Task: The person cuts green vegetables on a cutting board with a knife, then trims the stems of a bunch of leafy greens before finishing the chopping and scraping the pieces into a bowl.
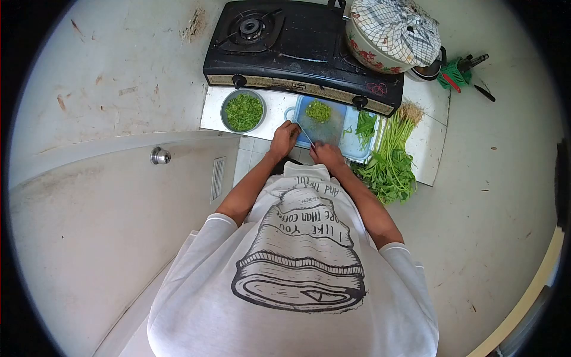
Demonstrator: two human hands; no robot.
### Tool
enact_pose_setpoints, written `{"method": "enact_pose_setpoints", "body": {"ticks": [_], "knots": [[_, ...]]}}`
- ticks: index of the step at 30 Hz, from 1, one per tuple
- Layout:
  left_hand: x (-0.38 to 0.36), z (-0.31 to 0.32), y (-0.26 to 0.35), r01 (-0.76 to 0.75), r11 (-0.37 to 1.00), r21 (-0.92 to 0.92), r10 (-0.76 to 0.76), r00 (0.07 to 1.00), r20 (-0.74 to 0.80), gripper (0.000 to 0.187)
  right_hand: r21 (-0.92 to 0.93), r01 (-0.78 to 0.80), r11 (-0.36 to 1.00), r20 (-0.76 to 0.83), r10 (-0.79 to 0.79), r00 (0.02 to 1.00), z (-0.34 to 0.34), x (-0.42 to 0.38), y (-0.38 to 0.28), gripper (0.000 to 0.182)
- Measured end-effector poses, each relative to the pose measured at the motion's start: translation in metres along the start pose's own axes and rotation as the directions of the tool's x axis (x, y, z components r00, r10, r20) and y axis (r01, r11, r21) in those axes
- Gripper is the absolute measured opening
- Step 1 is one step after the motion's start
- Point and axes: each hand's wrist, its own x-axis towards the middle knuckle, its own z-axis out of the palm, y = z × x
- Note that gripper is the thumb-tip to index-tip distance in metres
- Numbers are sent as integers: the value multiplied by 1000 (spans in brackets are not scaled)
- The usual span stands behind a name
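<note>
My right hand (326, 154) is closed round the handle of a knife (306, 135) at the front edge of a blue cutting board (333, 134). The blade points up and left toward my left hand (285, 139), whose fingers are bent together at the board's left front corner, by the blade tip. Whatever those fingers pinch is too small to make out. Chopped greens (319, 111) lie in a small pile on the board, beyond the knife. Left of the board, a grey bowl (223, 116) holds more chopped greens (244, 112).
Leafy stalks (389, 149) with roots lie to the right, beside cut leaves (366, 127) on a light blue tray. Behind the board stands a black gas stove (303, 47) with a cloth-covered flowered pot (380, 44). A green basket (455, 73) holds utensils. A door knob (160, 156) is at left.
</note>
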Motion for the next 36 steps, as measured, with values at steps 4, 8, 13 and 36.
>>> {"method": "enact_pose_setpoints", "body": {"ticks": [4,8,13,36], "knots": [[-1,-2,2,-29,999,-13,29,1000,-8,10,15,1,1000,9,-1,1000,6,0,1,42],[-2,-1,0,-47,999,-9,47,999,-26,10,8,-9,1000,29,8,1000,5,1,-2,40],[-2,1,1,15,1000,-7,-15,1000,-15,10,12,-12,1000,-15,12,1000,10,10,-4,36],[5,3,-2,-38,999,5,38,999,29,7,38,-82,996,51,80,996,-6,3,-4,39]]}}
